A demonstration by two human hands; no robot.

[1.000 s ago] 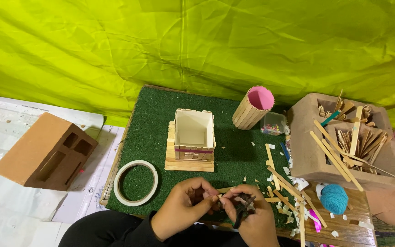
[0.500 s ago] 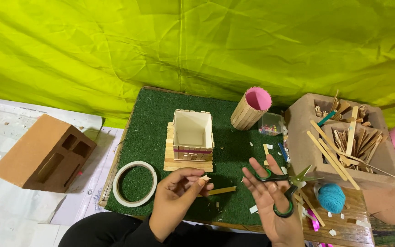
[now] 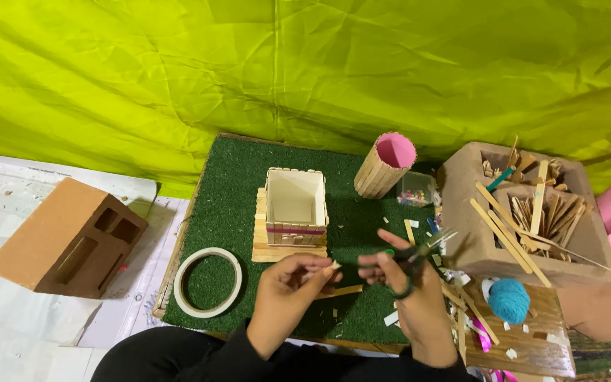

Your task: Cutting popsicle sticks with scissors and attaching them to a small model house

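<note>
My left hand [image 3: 290,288] pinches a small piece of wooden stick [image 3: 334,267] over the green turf mat [image 3: 235,184]. My right hand [image 3: 411,293] grips a pair of scissors [image 3: 415,258] with dark and green handles, blades pointing up and right. The two hands are close together, fingertips nearly meeting. Just behind them stands an open box built of wooden sticks [image 3: 295,205] on a stick base. Another flat stick [image 3: 344,291] lies on the mat under my hands.
A roll of tape [image 3: 207,281] lies left on the mat. A stick-built cup with a pink rim [image 3: 385,165] stands behind. A hollow brick [image 3: 525,212] at right holds several sticks, with a teal yarn ball [image 3: 508,299] beside it. Another brick [image 3: 65,237] lies at left.
My hands first worked close together low on the mat. The right hand swung out right with the scissors, then came back toward the left hand, which still holds the stick piece.
</note>
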